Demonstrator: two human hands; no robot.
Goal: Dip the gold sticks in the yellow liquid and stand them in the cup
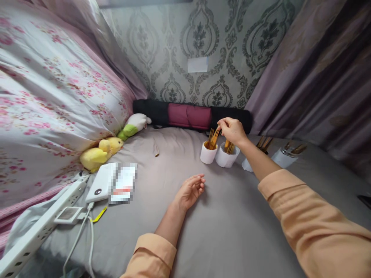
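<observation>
My right hand (232,130) is over two white cups, its fingertips pinched at the top of a thin yellow-brown stick. Below its fingers, the left white cup (208,156) holds a bunch of thin yellow-brown sticks (212,139). Beside it stands another white cup (227,160) with more sticks, partly covered by the hand. My left hand (191,191) lies palm up on the grey sheet, fingers loosely curled and apart, nothing in it. Behind my right forearm, a third white cup (247,165) is mostly hidden. A further white container (284,158) with darker sticks leans at the right.
A white power bank (102,182), a blurred packet (124,184) and a power strip (43,227) with cables lie at left. Plush toys (101,154) rest by the floral curtain. A black and maroon roll (189,116) lies along the wall. A small object (157,153) is on the sheet.
</observation>
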